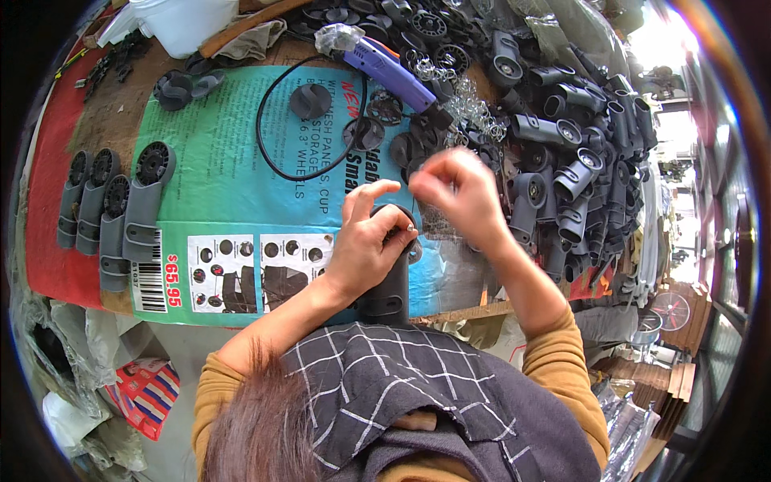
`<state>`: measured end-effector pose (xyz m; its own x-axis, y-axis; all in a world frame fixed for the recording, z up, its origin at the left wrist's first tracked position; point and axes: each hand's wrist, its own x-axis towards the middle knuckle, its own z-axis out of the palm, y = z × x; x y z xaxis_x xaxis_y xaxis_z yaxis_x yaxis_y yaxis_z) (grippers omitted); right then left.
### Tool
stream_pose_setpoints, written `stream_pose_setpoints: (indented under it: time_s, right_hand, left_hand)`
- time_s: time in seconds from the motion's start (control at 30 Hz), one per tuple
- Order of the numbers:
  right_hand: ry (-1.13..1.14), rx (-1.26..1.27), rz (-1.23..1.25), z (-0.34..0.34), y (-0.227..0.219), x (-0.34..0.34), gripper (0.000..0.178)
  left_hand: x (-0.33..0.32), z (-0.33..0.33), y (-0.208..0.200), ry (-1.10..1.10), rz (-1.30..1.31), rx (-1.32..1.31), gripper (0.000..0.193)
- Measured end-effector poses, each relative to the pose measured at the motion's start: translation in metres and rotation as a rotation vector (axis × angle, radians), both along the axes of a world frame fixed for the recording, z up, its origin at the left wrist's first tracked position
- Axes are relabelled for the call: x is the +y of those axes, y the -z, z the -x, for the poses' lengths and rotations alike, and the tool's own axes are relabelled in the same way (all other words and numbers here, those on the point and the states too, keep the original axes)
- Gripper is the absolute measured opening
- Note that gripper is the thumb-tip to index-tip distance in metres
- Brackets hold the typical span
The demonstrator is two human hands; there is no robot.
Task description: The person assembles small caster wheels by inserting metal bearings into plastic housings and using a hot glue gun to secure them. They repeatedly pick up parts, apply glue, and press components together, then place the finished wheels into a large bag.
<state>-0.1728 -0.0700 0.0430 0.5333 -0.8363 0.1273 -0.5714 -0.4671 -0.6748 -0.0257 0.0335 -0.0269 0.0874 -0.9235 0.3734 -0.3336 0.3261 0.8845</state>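
Observation:
My left hand (361, 245) is wrapped over the upper end of a dark grey plastic tube fitting (387, 293), which lies at the table's near edge. A small shiny metal bit shows at its thumb and fingertips, too small to name. My right hand (459, 193) hovers just beyond and to the right, fingers pinched together and slightly blurred. What it pinches, if anything, I cannot make out. Close to it are round dark twisted caps (405, 150) and a heap of loose metal springs (474, 108).
A purple power screwdriver (389, 74) with a black looped cable (259, 120) lies at the back. Several grey fittings with round ends (148, 193) stand in a row at left. A large pile of similar fittings (562, 173) fills the right. Printed cardboard (217, 153) covers the table.

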Motion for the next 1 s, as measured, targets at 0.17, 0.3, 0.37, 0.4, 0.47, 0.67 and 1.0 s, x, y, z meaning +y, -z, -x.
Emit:
stream_pose_setpoints:
  time_s: [0.17, 0.3, 0.37, 0.4, 0.47, 0.67, 1.0]
  right_hand:
    - [0.123, 0.354, 0.551, -0.067, 0.026, -0.11, 0.063]
    - [0.016, 0.438, 0.263, -0.078, 0.018, -0.138, 0.073]
    - [0.049, 0.294, 0.053, -0.061, 0.002, -0.129, 0.065]
    - [0.05, 0.189, -0.035, -0.052, -0.005, -0.12, 0.059]
    - [0.057, 0.033, -0.355, -0.035, -0.015, -0.099, 0.054]
    - [0.227, -0.209, -0.602, -0.014, 0.0, -0.03, 0.05]
    - [0.199, -0.503, -0.047, -0.008, -0.011, -0.005, 0.042]
  left_hand:
    - [-0.001, 0.0, 0.002, 0.008, -0.019, 0.008, 0.014]
    - [-0.001, 0.001, 0.003, 0.008, -0.033, 0.069, 0.015]
    - [-0.001, 0.002, 0.003, 0.007, -0.021, 0.078, 0.016]
    - [-0.001, 0.001, 0.003, 0.019, -0.029, 0.078, 0.016]
    - [-0.002, 0.001, 0.002, 0.015, -0.005, 0.068, 0.016]
    - [-0.003, -0.001, 0.004, 0.078, 0.004, 0.062, 0.015]
    - [-0.003, 0.003, 0.009, 0.05, -0.067, 0.118, 0.015]
